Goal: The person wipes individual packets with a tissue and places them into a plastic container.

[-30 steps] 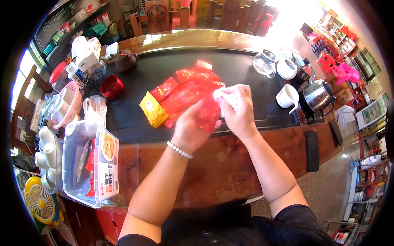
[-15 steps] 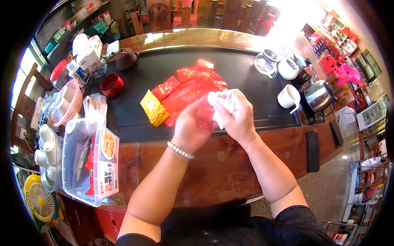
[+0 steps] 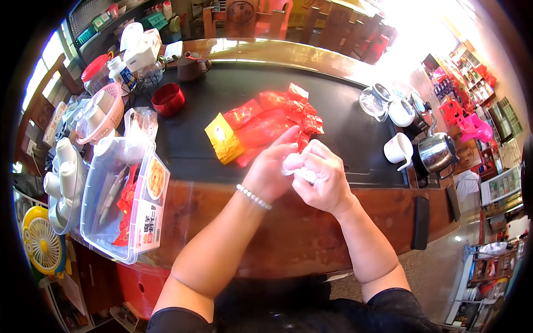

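Observation:
My right hand (image 3: 325, 180) is closed around a crumpled white tissue (image 3: 305, 175), pressing it against the palm side of my left hand (image 3: 268, 173). The left hand has its fingers stretched out and a white bead bracelet on the wrist. Just beyond both hands lie several shiny red packets (image 3: 264, 129), partly covered by my left fingers. A yellow packet (image 3: 224, 139) sits at the left end of that pile, on the black tray (image 3: 191, 130).
At left stand a clear plastic box (image 3: 105, 236), a pink basket (image 3: 115, 114) and a red bowl (image 3: 168, 100). To the right are a white cup (image 3: 397, 149), a steel kettle (image 3: 436, 152) and a glass pot (image 3: 373, 102). A black phone-like slab (image 3: 421, 223) lies near the table's right edge.
The view has shifted, so the table things appear further right. My hands have come slightly nearer my body, away from the packets, with the tissue still in the right hand.

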A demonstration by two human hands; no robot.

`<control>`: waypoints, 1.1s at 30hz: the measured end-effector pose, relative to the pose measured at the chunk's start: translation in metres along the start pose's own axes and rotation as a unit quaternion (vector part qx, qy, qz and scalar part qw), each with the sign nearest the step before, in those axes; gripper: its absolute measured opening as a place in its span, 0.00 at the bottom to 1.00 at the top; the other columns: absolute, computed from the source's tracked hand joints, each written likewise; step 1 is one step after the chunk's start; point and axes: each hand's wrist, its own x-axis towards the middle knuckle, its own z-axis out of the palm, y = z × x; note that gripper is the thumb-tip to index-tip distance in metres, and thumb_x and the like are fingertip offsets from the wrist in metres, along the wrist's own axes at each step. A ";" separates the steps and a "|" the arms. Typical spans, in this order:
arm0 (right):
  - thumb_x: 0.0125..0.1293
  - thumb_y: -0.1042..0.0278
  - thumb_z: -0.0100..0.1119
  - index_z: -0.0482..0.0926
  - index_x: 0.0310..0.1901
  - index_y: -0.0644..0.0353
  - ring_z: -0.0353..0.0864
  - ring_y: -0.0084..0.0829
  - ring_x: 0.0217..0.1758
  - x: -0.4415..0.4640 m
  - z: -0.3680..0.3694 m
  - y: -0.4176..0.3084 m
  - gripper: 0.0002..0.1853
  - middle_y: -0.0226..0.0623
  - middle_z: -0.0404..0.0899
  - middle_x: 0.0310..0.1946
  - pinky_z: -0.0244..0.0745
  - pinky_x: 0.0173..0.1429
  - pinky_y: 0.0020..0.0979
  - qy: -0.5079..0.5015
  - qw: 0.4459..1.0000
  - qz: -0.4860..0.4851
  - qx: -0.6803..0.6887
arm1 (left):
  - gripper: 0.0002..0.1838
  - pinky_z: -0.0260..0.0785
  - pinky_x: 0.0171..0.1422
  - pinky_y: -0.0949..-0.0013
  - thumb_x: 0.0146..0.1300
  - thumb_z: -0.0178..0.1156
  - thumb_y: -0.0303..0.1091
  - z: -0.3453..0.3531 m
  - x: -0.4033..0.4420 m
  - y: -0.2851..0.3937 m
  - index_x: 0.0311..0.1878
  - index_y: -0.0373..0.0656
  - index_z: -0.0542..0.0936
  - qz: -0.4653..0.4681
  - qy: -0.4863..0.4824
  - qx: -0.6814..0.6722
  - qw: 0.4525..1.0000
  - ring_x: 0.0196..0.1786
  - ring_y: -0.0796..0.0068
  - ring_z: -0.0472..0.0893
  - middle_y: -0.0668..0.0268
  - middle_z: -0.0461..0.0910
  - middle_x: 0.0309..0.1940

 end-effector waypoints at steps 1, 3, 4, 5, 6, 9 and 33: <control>0.47 0.80 0.60 0.82 0.32 0.55 0.77 0.37 0.30 0.001 0.000 0.001 0.10 0.36 0.79 0.30 0.76 0.36 0.34 0.027 0.999 -0.012 -0.015 | 0.28 0.73 0.51 0.71 0.67 0.53 0.25 0.000 0.000 0.000 0.71 0.46 0.65 -0.006 -0.008 -0.007 1.000 0.41 0.79 0.79 0.66 0.79 0.45; 0.47 0.80 0.62 0.82 0.32 0.56 0.78 0.38 0.30 0.005 -0.001 0.004 0.10 0.37 0.79 0.31 0.76 0.36 0.33 0.080 0.995 -0.034 -0.046 | 0.28 0.73 0.51 0.71 0.67 0.54 0.26 0.007 -0.003 -0.001 0.71 0.45 0.65 0.005 0.003 0.008 1.000 0.42 0.80 0.79 0.66 0.79 0.46; 0.48 0.80 0.62 0.82 0.33 0.57 0.79 0.38 0.31 0.004 0.002 0.009 0.09 0.36 0.79 0.32 0.77 0.37 0.33 0.118 0.991 -0.010 -0.066 | 0.27 0.72 0.51 0.72 0.67 0.54 0.26 0.011 -0.004 -0.001 0.70 0.45 0.65 0.010 0.007 0.016 1.000 0.42 0.80 0.79 0.65 0.79 0.46; 0.50 0.80 0.61 0.82 0.34 0.59 0.79 0.36 0.31 0.002 0.002 0.012 0.09 0.37 0.78 0.31 0.76 0.37 0.33 0.112 0.992 0.015 -0.048 | 0.29 0.72 0.53 0.70 0.67 0.53 0.26 0.010 -0.003 -0.002 0.72 0.44 0.63 0.012 0.010 0.029 0.999 0.45 0.77 0.79 0.64 0.78 0.49; 0.51 0.80 0.60 0.81 0.35 0.61 0.79 0.35 0.32 0.000 0.002 0.014 0.08 0.38 0.77 0.31 0.75 0.38 0.32 0.106 0.993 0.040 -0.030 | 0.30 0.72 0.54 0.67 0.68 0.52 0.26 0.008 -0.001 -0.002 0.73 0.44 0.61 0.015 0.013 0.043 0.999 0.49 0.74 0.78 0.62 0.78 0.51; 0.49 0.82 0.61 0.82 0.34 0.57 0.79 0.37 0.32 0.001 0.002 0.015 0.11 0.36 0.79 0.30 0.77 0.37 0.34 0.079 0.997 0.019 0.006 | 0.28 0.72 0.58 0.63 0.67 0.54 0.28 0.004 0.002 -0.002 0.70 0.44 0.64 0.031 0.024 0.032 0.999 0.51 0.70 0.79 0.62 0.78 0.52; 0.69 0.76 0.57 0.76 0.46 0.65 0.80 0.22 0.43 -0.007 0.007 0.046 0.06 0.35 0.80 0.40 0.76 0.46 0.25 0.194 0.967 0.156 0.045 | 0.18 0.73 0.63 0.60 0.70 0.59 0.35 0.021 -0.002 -0.003 0.60 0.42 0.73 0.055 0.006 0.049 0.997 0.56 0.69 0.79 0.63 0.79 0.53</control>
